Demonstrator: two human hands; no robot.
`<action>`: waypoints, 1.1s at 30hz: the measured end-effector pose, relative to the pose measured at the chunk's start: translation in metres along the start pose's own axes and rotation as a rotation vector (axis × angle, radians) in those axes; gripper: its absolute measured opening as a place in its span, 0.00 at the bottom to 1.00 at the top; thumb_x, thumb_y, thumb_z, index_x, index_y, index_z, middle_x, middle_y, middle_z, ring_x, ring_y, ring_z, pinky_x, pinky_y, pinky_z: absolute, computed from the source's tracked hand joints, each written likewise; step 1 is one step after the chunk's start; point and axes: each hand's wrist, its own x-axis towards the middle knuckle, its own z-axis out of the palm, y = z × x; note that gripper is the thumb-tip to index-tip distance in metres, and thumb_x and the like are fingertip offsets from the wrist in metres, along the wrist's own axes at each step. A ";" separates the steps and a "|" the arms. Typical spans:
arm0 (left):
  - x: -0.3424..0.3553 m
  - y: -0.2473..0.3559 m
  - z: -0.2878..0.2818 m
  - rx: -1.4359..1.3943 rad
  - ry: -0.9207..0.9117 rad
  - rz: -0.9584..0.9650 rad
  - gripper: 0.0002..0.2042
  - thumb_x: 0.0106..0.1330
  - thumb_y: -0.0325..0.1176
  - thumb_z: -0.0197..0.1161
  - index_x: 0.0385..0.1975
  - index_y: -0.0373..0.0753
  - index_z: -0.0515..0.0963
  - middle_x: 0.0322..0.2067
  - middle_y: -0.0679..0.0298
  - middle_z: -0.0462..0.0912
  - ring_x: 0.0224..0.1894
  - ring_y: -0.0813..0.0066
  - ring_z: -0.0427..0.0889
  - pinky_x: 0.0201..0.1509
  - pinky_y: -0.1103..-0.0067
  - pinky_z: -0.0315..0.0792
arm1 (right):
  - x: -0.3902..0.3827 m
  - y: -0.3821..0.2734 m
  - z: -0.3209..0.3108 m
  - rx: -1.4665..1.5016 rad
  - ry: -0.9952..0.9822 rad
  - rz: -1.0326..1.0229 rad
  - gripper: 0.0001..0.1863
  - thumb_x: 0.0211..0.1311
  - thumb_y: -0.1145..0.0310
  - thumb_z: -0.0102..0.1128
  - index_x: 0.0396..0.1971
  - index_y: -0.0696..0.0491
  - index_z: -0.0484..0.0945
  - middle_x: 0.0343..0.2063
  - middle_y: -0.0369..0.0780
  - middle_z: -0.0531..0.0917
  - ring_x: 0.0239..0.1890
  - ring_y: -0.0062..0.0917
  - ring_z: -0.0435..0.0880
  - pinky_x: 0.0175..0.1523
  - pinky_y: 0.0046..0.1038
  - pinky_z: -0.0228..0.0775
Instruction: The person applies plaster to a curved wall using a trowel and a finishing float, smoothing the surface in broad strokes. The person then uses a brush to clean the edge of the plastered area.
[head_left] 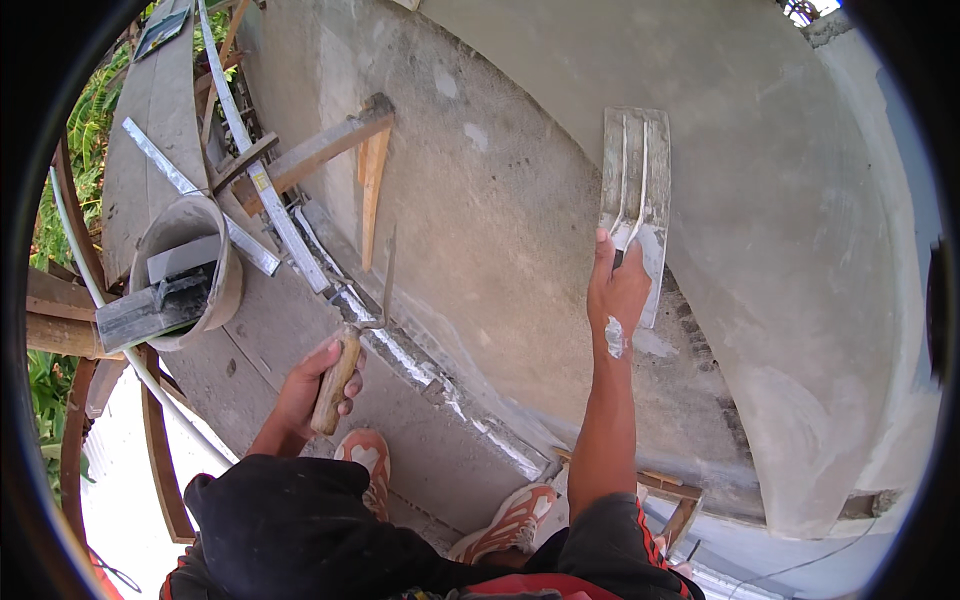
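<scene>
My left hand [318, 390] grips the wooden handle of a small trowel [345, 380], its narrow metal blade seen edge-on and pointing up. My right hand [620, 295] holds a rectangular metal finishing trowel [632, 160] flat against the plastered wall [500, 250], a white smear of plaster on my wrist. The wall is darker and rougher at the middle, with a smoother grey coat [760, 200] on the right, around and beyond the finishing trowel. Below the wall runs a narrow ledge streaked with white material [400, 355].
I stand on grey scaffold boards [270, 330]. At the left lie a bucket [225, 290] with flat tools [150, 320], metal straightedges [240, 120] and a timber brace [315, 150] reaching to the wall. Bamboo poles [75, 325], a pale pipe and foliage [95, 100] line the left edge.
</scene>
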 end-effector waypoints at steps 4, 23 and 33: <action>-0.001 0.003 0.000 -0.001 -0.009 0.015 0.18 0.79 0.48 0.58 0.56 0.40 0.72 0.41 0.62 0.77 0.30 0.76 0.78 0.20 0.83 0.75 | 0.009 -0.009 0.000 0.205 0.144 -0.108 0.25 0.79 0.51 0.60 0.30 0.58 0.72 0.16 0.45 0.77 0.18 0.37 0.77 0.27 0.38 0.70; 0.001 0.002 -0.003 -0.006 -0.008 0.023 0.19 0.80 0.48 0.58 0.58 0.40 0.71 0.41 0.63 0.76 0.30 0.77 0.78 0.19 0.84 0.74 | 0.023 -0.003 -0.009 0.414 0.166 0.130 0.25 0.80 0.50 0.59 0.35 0.61 0.75 0.20 0.44 0.80 0.20 0.35 0.79 0.30 0.38 0.71; 0.006 -0.002 -0.003 0.020 -0.017 -0.020 0.19 0.78 0.48 0.59 0.57 0.42 0.70 0.42 0.62 0.76 0.29 0.79 0.78 0.18 0.84 0.75 | -0.022 0.032 -0.017 0.101 0.018 0.141 0.22 0.79 0.54 0.59 0.37 0.61 0.76 0.20 0.46 0.81 0.21 0.38 0.80 0.31 0.39 0.72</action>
